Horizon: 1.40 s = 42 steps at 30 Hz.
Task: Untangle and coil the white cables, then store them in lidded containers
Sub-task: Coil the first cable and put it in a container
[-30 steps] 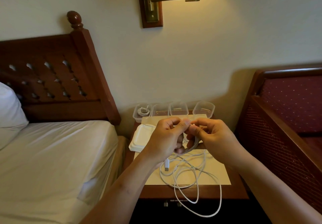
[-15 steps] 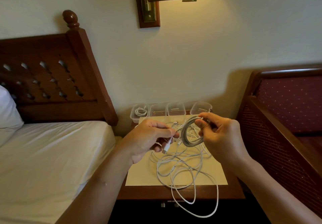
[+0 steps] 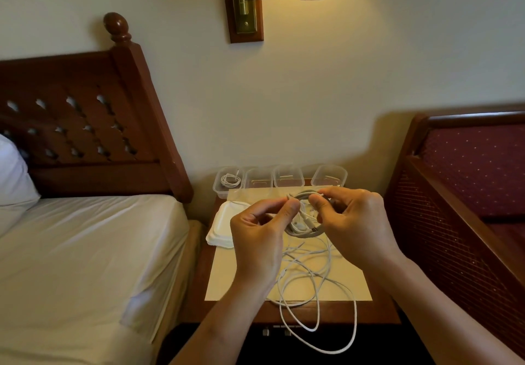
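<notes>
1. Fingers [image 3: 290,208] of my left hand [image 3: 255,239] and right hand [image 3: 358,222] pinch the small coil of thin white cable [image 3: 305,228] above the wooden bedside table [image 3: 199,279].
2. I should wind the loose tangled white length [image 3: 355,325] in even, untwisted loops.
3. The coil must be small enough for a clear plastic container [image 3: 329,177].

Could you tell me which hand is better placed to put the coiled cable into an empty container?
Probably the right hand: it grips the coil, and an empty container sits just behind it.

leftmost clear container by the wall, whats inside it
A small coiled white cable lies in the container, lid off. What is under the coil is covered.
</notes>
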Each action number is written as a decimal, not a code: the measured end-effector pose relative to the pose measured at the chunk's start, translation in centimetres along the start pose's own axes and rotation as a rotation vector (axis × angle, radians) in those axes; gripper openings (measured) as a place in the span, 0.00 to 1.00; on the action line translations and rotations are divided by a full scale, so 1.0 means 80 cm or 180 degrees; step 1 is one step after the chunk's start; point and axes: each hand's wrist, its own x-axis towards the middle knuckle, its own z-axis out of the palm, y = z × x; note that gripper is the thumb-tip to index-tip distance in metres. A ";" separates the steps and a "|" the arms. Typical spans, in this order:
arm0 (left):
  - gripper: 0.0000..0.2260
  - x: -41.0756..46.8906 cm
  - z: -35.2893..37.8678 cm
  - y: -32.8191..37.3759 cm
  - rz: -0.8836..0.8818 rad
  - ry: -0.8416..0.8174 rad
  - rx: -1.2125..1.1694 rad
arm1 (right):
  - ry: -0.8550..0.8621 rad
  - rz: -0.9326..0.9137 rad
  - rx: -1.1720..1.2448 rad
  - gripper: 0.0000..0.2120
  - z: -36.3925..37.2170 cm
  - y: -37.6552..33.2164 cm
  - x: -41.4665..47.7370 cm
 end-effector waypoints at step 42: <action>0.10 0.061 -0.035 0.049 -0.0152 -0.3414 0.0622 | -0.1147 0.1373 0.2483 0.11 -0.032 -0.008 -0.008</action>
